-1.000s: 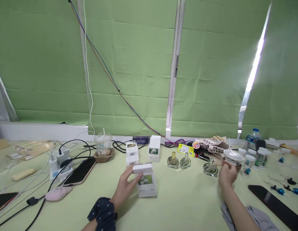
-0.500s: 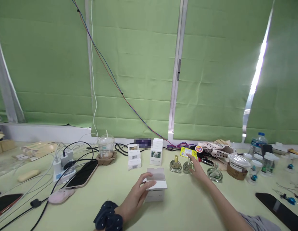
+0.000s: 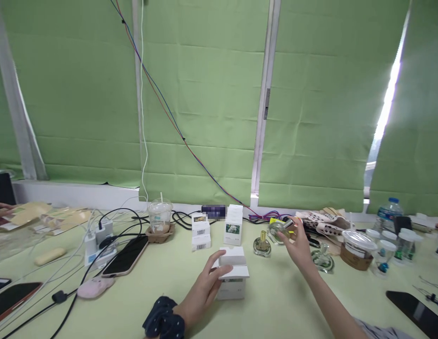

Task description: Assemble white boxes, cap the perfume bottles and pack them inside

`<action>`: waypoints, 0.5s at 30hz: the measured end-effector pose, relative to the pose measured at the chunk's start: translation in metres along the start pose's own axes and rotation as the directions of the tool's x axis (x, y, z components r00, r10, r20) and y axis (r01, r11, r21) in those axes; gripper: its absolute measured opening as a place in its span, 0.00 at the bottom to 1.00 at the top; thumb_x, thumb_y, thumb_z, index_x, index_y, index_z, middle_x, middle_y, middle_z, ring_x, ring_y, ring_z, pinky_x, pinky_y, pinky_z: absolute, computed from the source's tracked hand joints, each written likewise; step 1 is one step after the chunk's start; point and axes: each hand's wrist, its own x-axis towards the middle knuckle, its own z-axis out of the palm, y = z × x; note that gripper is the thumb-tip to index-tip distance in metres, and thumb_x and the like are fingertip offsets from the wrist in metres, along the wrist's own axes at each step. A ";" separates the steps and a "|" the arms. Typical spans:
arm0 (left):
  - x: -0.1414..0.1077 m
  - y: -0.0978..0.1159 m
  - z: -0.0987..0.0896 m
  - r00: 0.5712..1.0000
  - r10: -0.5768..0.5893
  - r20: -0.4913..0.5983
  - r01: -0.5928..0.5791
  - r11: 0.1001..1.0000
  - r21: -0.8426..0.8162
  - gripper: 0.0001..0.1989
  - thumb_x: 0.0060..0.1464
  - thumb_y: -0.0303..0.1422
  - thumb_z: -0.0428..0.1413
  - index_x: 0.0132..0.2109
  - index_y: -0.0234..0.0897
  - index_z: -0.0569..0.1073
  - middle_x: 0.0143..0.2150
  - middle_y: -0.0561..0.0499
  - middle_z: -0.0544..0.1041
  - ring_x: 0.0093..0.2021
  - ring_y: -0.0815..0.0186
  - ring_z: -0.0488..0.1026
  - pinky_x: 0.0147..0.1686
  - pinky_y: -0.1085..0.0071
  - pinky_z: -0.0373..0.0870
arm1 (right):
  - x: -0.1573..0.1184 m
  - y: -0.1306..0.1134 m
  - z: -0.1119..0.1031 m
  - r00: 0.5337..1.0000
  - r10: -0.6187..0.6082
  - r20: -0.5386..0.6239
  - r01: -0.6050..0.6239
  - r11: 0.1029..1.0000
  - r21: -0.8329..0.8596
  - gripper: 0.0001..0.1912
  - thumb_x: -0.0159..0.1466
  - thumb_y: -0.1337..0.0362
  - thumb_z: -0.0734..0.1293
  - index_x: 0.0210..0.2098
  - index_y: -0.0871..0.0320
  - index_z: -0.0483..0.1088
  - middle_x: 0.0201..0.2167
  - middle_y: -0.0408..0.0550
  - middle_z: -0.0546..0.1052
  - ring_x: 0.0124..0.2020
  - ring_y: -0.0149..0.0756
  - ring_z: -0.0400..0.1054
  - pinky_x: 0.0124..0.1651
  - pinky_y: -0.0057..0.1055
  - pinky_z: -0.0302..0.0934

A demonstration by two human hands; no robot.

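My left hand [image 3: 204,288] grips the left side of a small white box [image 3: 233,289] whose top flaps stand open. A glass perfume bottle [image 3: 276,234], tilted on its side, is in the fingers of my right hand [image 3: 299,247], just above the table. Next to it stands another perfume bottle [image 3: 262,247] with a gold neck. A third clear bottle [image 3: 323,260] sits to the right of my wrist, partly behind my forearm. Beyond the open box stand two white cartons, one with a flower picture [image 3: 233,228] and one with barcodes [image 3: 201,238].
Left of the boxes are a plastic cup [image 3: 160,221], a phone [image 3: 125,256], a power strip [image 3: 99,252] and tangled cables. At right stand a lidded food tub [image 3: 358,247], several small jars and a dark phone [image 3: 417,313]. Another person's hand [image 3: 2,209] shows at far left.
My right hand has lifted the perfume bottle off the table and tipped it over. My left hand stays on the open box. The whole view has shifted slightly.
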 end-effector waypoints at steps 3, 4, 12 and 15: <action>0.000 0.001 0.001 1.000 -0.017 0.003 0.017 1.000 0.000 0.20 0.64 0.26 0.42 0.58 0.50 0.65 0.67 0.42 0.53 0.56 0.60 0.69 0.54 0.61 0.68 | -0.016 -0.056 0.031 0.984 0.036 0.173 -0.098 0.924 0.369 0.36 0.55 0.56 0.70 0.59 0.53 0.54 0.41 0.51 0.75 0.38 0.44 0.74 0.42 0.42 0.69; 0.000 0.001 0.001 1.000 -0.024 0.000 0.024 1.000 -0.004 0.20 0.64 0.26 0.43 0.58 0.50 0.65 0.67 0.43 0.53 0.55 0.61 0.69 0.54 0.61 0.68 | -0.023 -0.070 0.042 0.972 0.011 0.237 -0.114 0.898 0.425 0.36 0.55 0.57 0.70 0.59 0.52 0.53 0.41 0.50 0.75 0.40 0.43 0.74 0.43 0.42 0.69; -0.002 0.002 0.003 0.999 -0.048 -0.016 0.048 0.998 -0.033 0.20 0.63 0.26 0.44 0.57 0.51 0.66 0.66 0.44 0.54 0.60 0.58 0.66 0.57 0.59 0.67 | -0.060 -0.093 0.078 0.907 -0.173 0.385 0.051 0.951 0.306 0.29 0.56 0.67 0.66 0.57 0.50 0.60 0.50 0.48 0.73 0.45 0.40 0.70 0.47 0.38 0.67; -0.002 0.003 0.004 0.998 -0.059 -0.028 0.058 0.997 -0.052 0.19 0.63 0.27 0.43 0.55 0.50 0.68 0.67 0.46 0.54 0.64 0.56 0.61 0.59 0.58 0.64 | -0.061 -0.084 0.070 0.892 -0.188 0.412 0.083 0.962 0.260 0.29 0.57 0.67 0.66 0.57 0.50 0.58 0.44 0.46 0.75 0.43 0.39 0.70 0.45 0.36 0.66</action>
